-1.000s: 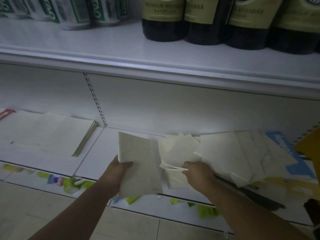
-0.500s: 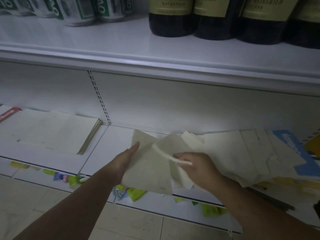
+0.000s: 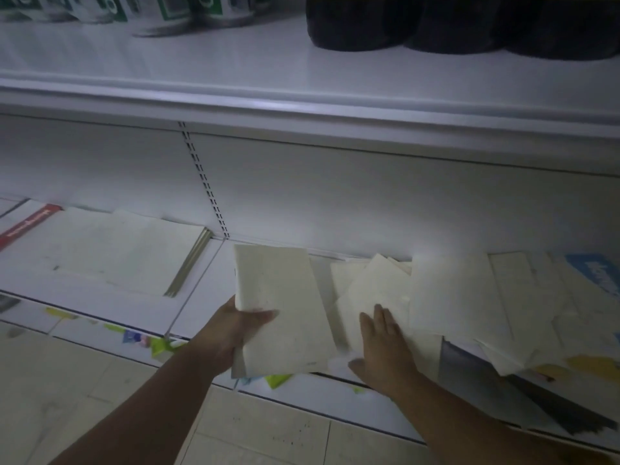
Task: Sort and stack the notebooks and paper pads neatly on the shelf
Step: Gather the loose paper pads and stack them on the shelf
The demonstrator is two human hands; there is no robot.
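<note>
Mid-sort: your left hand grips one pad over the shelf, right hand lies flat on the messy pile, so next I'd drop it on the left stack.

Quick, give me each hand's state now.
Left hand: grips a cream pad.
Right hand: open, flat on the loose pads.

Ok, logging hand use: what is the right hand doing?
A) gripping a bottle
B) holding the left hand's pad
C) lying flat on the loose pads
C: the right hand lies, fingers straight, on the loose pads; the left hand alone grips the separate pad.
</note>
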